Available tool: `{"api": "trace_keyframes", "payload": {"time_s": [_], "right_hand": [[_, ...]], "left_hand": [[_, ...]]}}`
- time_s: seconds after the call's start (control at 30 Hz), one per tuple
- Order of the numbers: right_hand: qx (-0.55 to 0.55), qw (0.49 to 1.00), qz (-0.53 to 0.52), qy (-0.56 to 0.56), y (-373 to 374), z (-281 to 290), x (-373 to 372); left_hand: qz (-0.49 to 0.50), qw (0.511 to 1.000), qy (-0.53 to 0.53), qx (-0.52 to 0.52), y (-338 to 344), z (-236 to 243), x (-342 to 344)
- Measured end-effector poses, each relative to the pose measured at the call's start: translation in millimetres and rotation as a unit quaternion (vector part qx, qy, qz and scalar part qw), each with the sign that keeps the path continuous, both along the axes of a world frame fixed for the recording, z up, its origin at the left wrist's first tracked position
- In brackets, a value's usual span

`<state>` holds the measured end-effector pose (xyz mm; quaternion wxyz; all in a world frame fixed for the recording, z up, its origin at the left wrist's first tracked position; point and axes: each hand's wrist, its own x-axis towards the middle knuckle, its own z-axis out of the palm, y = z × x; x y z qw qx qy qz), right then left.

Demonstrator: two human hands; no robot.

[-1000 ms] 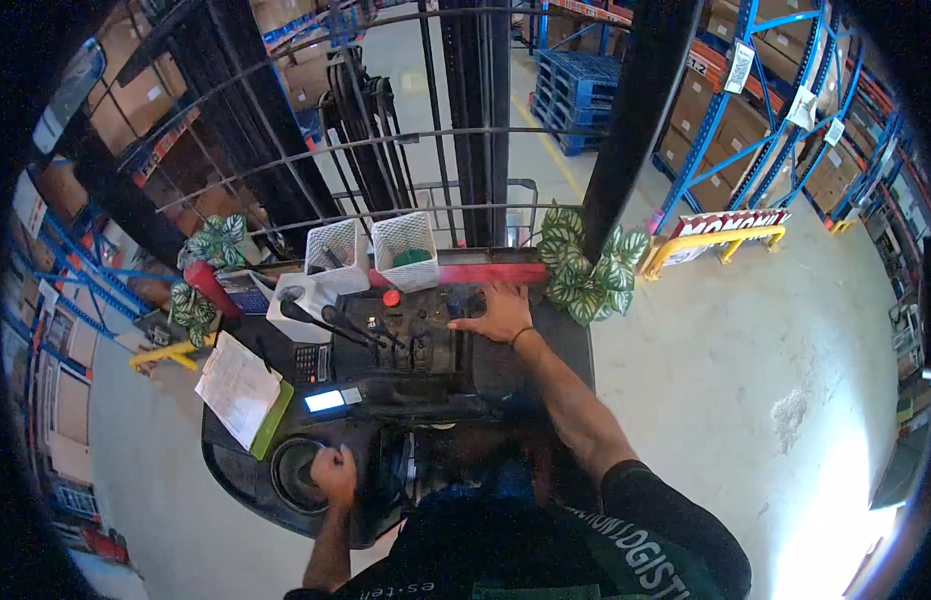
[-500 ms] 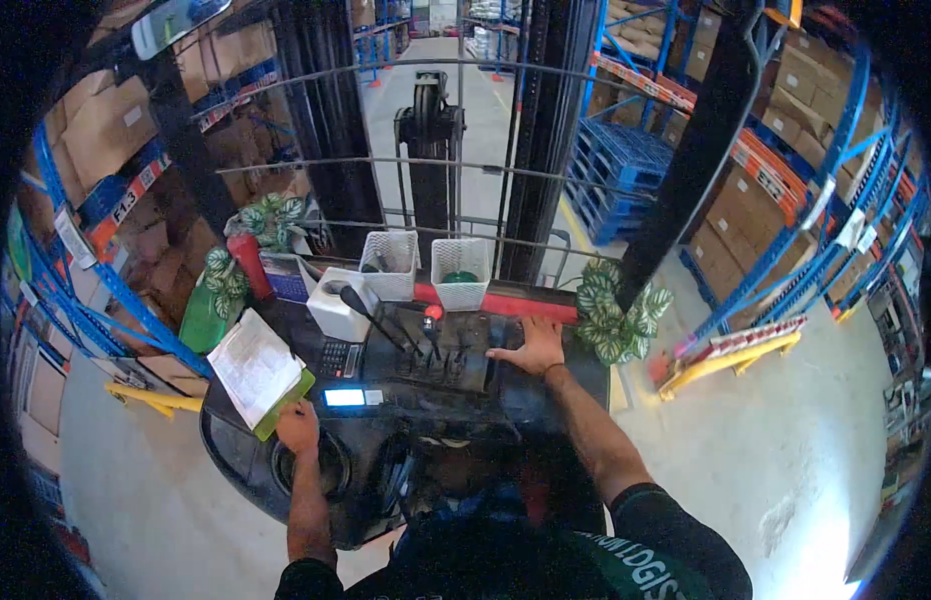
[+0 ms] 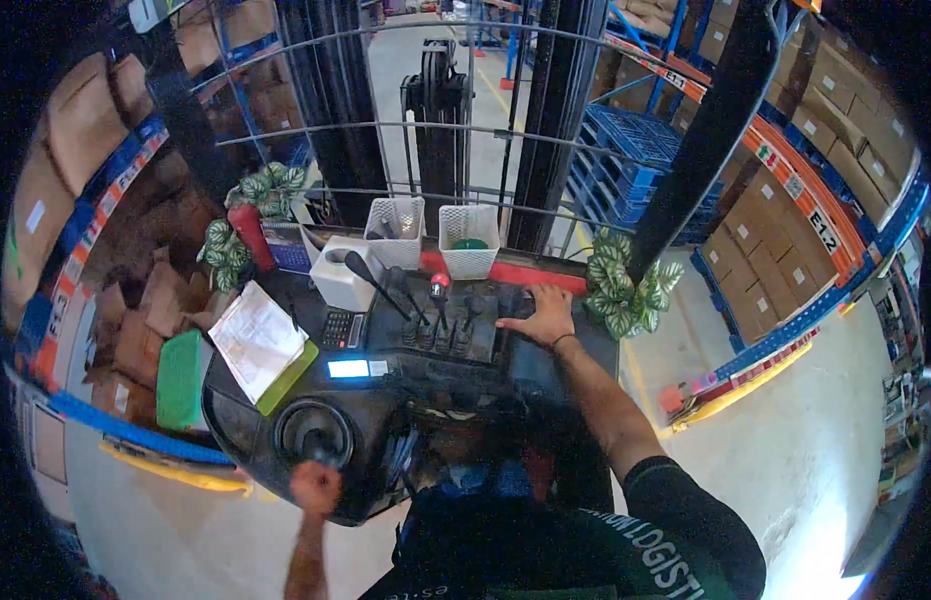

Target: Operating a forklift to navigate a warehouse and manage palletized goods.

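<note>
Left hand (image 3: pixel 316 487) has shifted from the corner of the clipboard (image 3: pixel 258 345) to the near edge of the steering wheel (image 3: pixel 308 428); looks curled, but too blurry to tell if it's gripping anything. Right hand (image 3: pixel 544 315) is spread wide on the black console (image 3: pixel 456 376), just right of the control levers (image 3: pixel 444 335) (one has a red knob (image 3: pixel 440 285), btw). Past those, two white baskets (image 3: pixel 470 264) stand side by side.

Across the black console (image 3: pixel 378 408) now: papers (image 3: pixel 256 338) are spread over a green clipboard (image 3: pixel 289 378) at left, a calculator (image 3: pixel 344 329) is set beside it, a white box (image 3: pixel 341 292) is stood behind, levers (image 3: pixel 444 330) are mounted mid-panel.
</note>
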<state>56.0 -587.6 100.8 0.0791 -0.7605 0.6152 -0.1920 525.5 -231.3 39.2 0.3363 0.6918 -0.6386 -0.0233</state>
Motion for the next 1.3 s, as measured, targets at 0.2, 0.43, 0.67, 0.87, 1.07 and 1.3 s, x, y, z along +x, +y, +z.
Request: {"api": "trace_keyframes", "payload": {"time_s": [0.2,0.43,0.67,0.87,1.07,1.3], "right_hand": [[0.049,0.999,0.009,0.015,-1,13,22],[-0.013,0.999,-0.022,-0.023,-2,-14,-1],[0.035,0.999,-0.014,-0.015,15,13,16],[0.033,0.997,-0.066,-0.017,27,-5,61],[-0.024,0.993,-0.113,-0.021,31,-26,147],[-0.053,0.991,-0.123,-0.020,36,-28,167]], "left_hand": [[0.235,0.971,-0.029,-0.018,-114,17,105],[-0.052,0.994,-0.063,0.076,-96,21,-62],[0.091,0.981,-0.171,0.008,-92,41,118],[-0.141,0.986,-0.053,0.074,-158,7,25],[-0.208,0.973,-0.094,0.037,-148,-19,138],[-0.323,0.935,-0.123,0.075,-175,-10,168]]}}
